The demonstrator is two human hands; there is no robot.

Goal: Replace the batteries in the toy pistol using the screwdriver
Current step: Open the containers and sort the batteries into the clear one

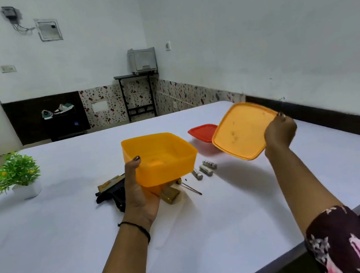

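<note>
Fingers of the left hand [140, 196] cup the orange box [166, 159] from below, thumb over its near rim, while the right hand [279, 133] pinches the lid [241, 131] by its edge, both held above the table [72, 234]. Beneath the left hand lies the pistol [110, 190], partly hidden. The screwdriver [191, 188] and three batteries [205, 170] lie just to its right.

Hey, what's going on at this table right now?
A person holds an orange container up in the left hand and its lid in the right hand. Below them on the white table lie the toy pistol, a screwdriver and three loose batteries. A red box sits behind the lid.
</note>
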